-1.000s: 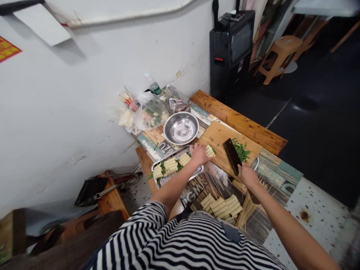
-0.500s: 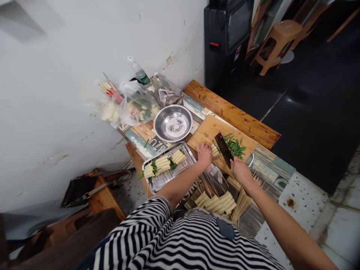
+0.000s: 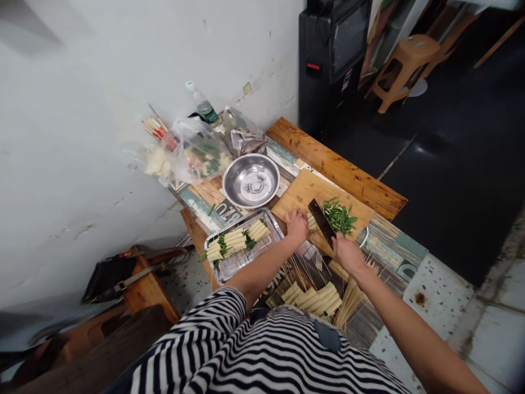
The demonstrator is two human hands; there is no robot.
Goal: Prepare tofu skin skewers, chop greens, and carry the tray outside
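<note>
My right hand grips a dark cleaver by its handle end. The blade stands over the wooden cutting board, right beside pale yellow tofu-skin rolls. On the other side of these rolls, my left hand holds them down with bent fingers, hiding part of them. Chopped green leaves lie in a heap to the right of the blade. Skewered rolls with greens sticking out rest on a metal tray at the left.
Plain skewered rolls and loose bamboo skewers lie at the table's near edge. Beyond the tray stand a steel bowl, plastic bags of food and a bottle. A wooden bench runs along the far side.
The cleaver and my right hand have shifted slightly left, closer to my left hand. My left hand stays on the rolls. The whole view has moved a little.
</note>
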